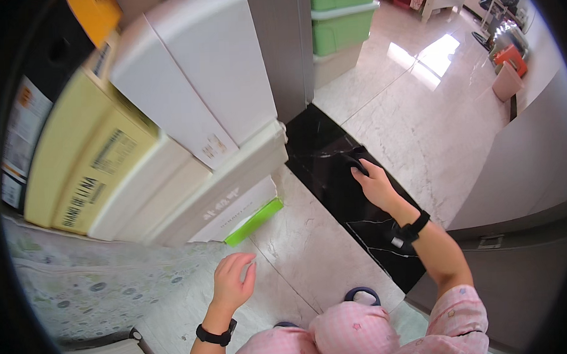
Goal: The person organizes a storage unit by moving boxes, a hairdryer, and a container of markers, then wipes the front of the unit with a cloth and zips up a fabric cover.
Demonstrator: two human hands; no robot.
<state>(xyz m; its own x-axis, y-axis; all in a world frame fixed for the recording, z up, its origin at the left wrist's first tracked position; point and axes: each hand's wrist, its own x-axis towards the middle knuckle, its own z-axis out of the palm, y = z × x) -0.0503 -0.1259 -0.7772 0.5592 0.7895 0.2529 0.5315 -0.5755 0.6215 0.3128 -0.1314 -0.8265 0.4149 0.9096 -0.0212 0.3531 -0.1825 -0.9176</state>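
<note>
My right hand (pixel 376 185) grips a black item (pixel 353 163) between thumb and fingers. It looks like soft cloth, though its outline blends into the black marble threshold strip (pixel 317 129) beneath it. My left hand (pixel 233 279) hovers over the pale tiled floor (pixel 286 266), fingers loosely curled and apart, with nothing in it. Just beyond the left fingers lies the bright green edge of a box (pixel 254 221), at the bottom of a stack. Both wrists wear black bands. My knees, in pink checked fabric, are bent at the bottom of the view.
White boxes (pixel 233 75) and a yellow box (pixel 84 170) are stacked at left, beside flower-patterned fabric (pixel 109 286). Green lidded bins (pixel 341 32) stand past the grey door frame (pixel 284 50). A grey door panel (pixel 512 169) is at right. Farther off is a pink bin (pixel 507 81).
</note>
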